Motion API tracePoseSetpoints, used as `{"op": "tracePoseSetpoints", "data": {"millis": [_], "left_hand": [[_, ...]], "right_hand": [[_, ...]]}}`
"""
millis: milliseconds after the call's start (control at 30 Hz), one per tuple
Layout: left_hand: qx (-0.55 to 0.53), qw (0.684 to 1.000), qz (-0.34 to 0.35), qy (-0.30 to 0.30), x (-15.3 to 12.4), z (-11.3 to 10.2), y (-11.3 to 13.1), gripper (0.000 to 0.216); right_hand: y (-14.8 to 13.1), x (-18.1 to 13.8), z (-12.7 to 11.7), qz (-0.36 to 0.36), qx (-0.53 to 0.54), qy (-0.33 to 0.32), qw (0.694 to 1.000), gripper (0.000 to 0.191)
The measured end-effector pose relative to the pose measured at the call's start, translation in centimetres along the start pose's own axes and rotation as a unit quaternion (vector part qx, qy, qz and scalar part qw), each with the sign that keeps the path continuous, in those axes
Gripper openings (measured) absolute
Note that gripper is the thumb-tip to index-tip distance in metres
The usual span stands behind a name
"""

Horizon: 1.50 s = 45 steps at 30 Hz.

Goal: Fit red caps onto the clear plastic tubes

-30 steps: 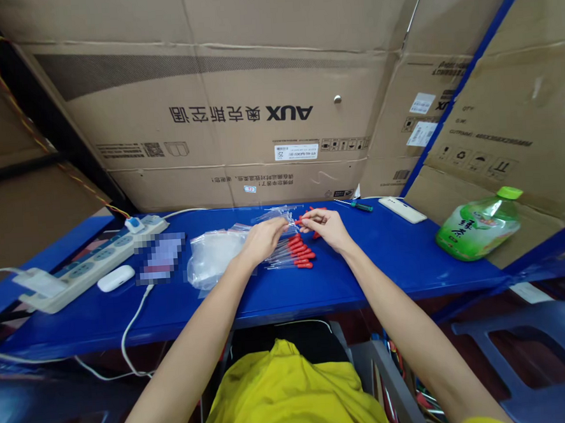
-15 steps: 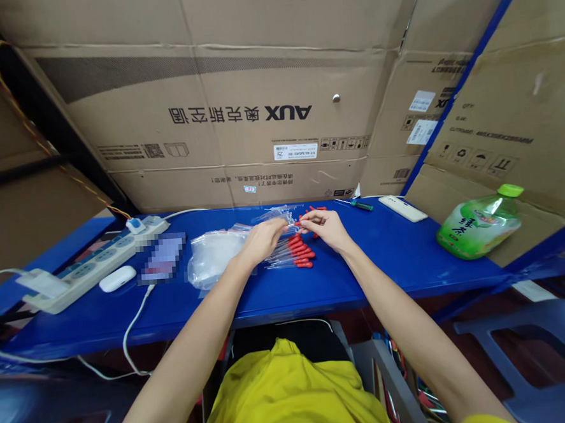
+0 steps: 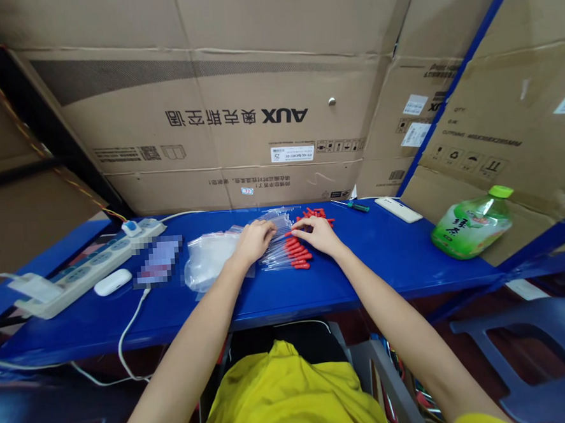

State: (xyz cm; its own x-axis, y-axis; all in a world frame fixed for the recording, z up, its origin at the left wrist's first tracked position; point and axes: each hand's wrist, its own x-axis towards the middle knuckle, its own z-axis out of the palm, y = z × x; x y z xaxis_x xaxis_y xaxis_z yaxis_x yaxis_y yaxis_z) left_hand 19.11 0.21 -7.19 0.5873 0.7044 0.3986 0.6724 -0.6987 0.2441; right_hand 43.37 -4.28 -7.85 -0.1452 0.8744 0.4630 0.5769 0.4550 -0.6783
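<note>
A row of thin clear tubes with red caps (image 3: 298, 254) lies on the blue table (image 3: 372, 263). My left hand (image 3: 254, 239) rests curled over the clear ends of the tubes, at the far end of the row. My right hand (image 3: 318, 233) is low on the table beside it, its fingertips pinched on the red cap of the farthest tube. Both hands hold that one tube between them, down at the row. Loose red caps (image 3: 319, 214) lie just behind my right hand. Clear plastic bags (image 3: 207, 261) lie left of my left hand.
A white power strip (image 3: 80, 272) with cables, a white earbud case (image 3: 113, 282) and a blurred flat item are at the left. A small screwdriver (image 3: 357, 205), a white remote-like bar (image 3: 398, 209) and a green bottle (image 3: 469, 224) lie right. Cardboard boxes wall the back.
Both hands have come down from just above the row onto the table, bringing the tube held between them to the row's far end. The view has shifted slightly.
</note>
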Motion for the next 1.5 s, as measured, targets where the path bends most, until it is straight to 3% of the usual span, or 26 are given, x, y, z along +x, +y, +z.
{"op": "tracePoseSetpoints", "data": {"millis": [133,300,567,1000,1233,1500], "left_hand": [[0.014,1.0,-0.008,-0.022,-0.2,0.2,-0.1,0.019],[0.024,0.999,-0.017,-0.031,-0.2,0.3,0.1,0.02],[0.0,0.999,-0.027,-0.034,-0.1,-0.1,0.6,0.014],[-0.04,0.998,-0.017,-0.037,0.1,0.8,-0.3,0.02],[-0.043,0.998,-0.022,-0.039,-0.1,0.0,-0.2,0.021],[0.021,0.993,-0.117,-0.026,-0.7,-1.3,-2.2,0.018]], "right_hand": [[-0.1,-0.1,0.3,-0.032,-0.065,-0.02,0.997,0.013],[0.3,0.0,0.1,-0.022,-0.143,-0.008,0.989,0.022],[-0.3,-0.2,-0.1,-0.019,-0.313,-0.061,0.948,0.023],[-0.3,-0.1,-0.3,-0.024,-0.322,-0.089,0.942,0.025],[-0.2,-0.2,-0.3,-0.025,-0.32,-0.093,0.943,0.024],[0.0,-0.2,-0.3,-0.031,-0.31,-0.098,0.945,0.025]]}}
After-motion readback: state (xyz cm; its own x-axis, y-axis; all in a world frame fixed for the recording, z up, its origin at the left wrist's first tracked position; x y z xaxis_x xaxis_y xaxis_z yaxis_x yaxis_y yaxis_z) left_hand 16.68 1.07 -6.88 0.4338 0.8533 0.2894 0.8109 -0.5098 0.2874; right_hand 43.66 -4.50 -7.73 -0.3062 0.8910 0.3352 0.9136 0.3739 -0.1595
